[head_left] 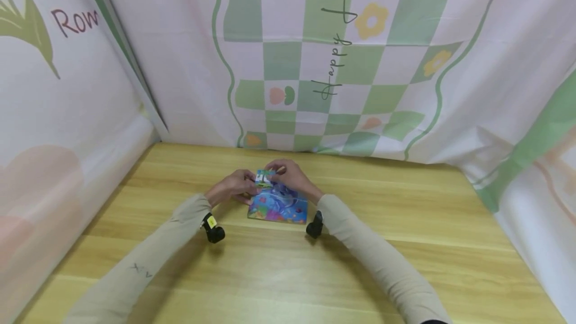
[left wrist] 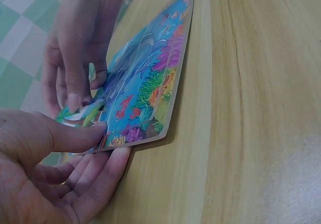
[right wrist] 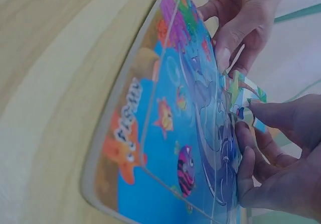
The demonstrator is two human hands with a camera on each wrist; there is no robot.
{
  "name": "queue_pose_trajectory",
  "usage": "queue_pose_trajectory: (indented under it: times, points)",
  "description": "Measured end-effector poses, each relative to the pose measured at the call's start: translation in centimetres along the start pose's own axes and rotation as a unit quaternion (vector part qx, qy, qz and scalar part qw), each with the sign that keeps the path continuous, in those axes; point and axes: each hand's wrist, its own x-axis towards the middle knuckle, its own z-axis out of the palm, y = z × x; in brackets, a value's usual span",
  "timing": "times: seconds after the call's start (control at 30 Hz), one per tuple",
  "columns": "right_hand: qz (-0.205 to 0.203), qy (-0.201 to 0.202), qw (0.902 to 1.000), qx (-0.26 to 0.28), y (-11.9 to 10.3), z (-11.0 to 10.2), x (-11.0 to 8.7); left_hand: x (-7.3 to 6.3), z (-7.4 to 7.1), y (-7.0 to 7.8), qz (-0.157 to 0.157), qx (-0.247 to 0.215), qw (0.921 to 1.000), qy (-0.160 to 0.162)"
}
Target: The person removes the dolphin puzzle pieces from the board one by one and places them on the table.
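A thin jigsaw puzzle board (head_left: 276, 209) with a blue dolphin and coral picture lies near the far side of the table. At its upper left corner is a small palm-tree puzzle piece (head_left: 263, 178), overlapping the board. My left hand (head_left: 236, 184) grips the board's left edge, its thumb (left wrist: 85, 136) on top beside the palm-tree picture and its fingers (left wrist: 108, 171) underneath. Reaching over from the other side, my right hand (head_left: 291, 175) pinches the palm-tree piece between thumb (right wrist: 273, 114) and fingers. Those fingers hide part of the piece and the board's upper edge.
Around the board spreads a wooden tabletop (head_left: 270, 274). Printed cloth with green checks (head_left: 324, 64) hangs behind the table's far edge, and more cloth (head_left: 54, 114) closes off the left side. A small black camera is strapped at each wrist.
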Motion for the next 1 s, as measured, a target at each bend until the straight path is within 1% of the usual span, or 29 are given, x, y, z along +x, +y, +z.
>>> queue_pose_trajectory:
  times: [0.13, 0.2, 0.27, 0.3, 0.33, 0.4, 0.47, 0.6, 0.73, 0.8, 0.83, 1.0]
  points:
    - [-0.003, -0.003, 1.0, 0.007, 0.0, -0.3, -0.1, 0.1, 0.1, 0.0, 0.002, 0.004, 1.0, 0.003]
    - [-0.004, 0.0, 0.9998, 0.022, -0.1, -0.5, -0.1, 0.2, 0.2, 0.0, 0.002, 0.007, 1.0, 0.005]
    - [0.014, 0.003, 0.9977, 0.066, 0.0, -0.5, -0.1, 0.2, 0.2, 0.0, 0.002, 0.008, 0.9999, 0.006]
    - [0.026, 0.004, 0.9949, 0.097, 0.1, -0.5, -0.1, 0.2, 0.2, 0.0, 0.0, 0.008, 0.9999, 0.007]
    - [0.04, 0.007, 0.991, 0.128, 0.1, -0.5, 0.0, 0.2, 0.2, 0.0, -0.002, 0.008, 0.9999, 0.009]
    - [0.072, 0.013, 0.9793, 0.189, 0.3, -0.7, 0.0, 0.2, 0.2, 0.0, -0.004, 0.01, 0.9999, 0.011]
    - [0.095, 0.018, 0.9677, 0.233, 0.4, -1.2, -0.1, 0.2, 0.2, -0.1, -0.006, 0.009, 0.9999, 0.011]
    - [0.109, 0.015, 0.9544, 0.278, 0.3, -2.5, -0.6, 0.0, 0.1, -0.1, 0.001, 0.009, 0.9999, 0.004]
    - [0.117, 0.004, 0.9373, 0.329, 0.4, -3.6, -0.9, -0.2, 0.0, -0.1, 0.004, 0.009, 0.9999, 0.002]
    - [0.121, 0.004, 0.9317, 0.343, 0.6, -4.1, -1.1, -0.2, -0.1, -0.1, 0.004, 0.008, 1.0, 0.002]
    - [0.121, 0.005, 0.9305, 0.346, 0.7, -4.3, -1.3, -0.2, -0.1, -0.1, 0.003, 0.008, 1.0, 0.003]
    - [0.105, 0.007, 0.9358, 0.336, 1.7, -5.4, -2.0, -0.3, 0.0, 0.0, 0.004, 0.008, 1.0, 0.003]
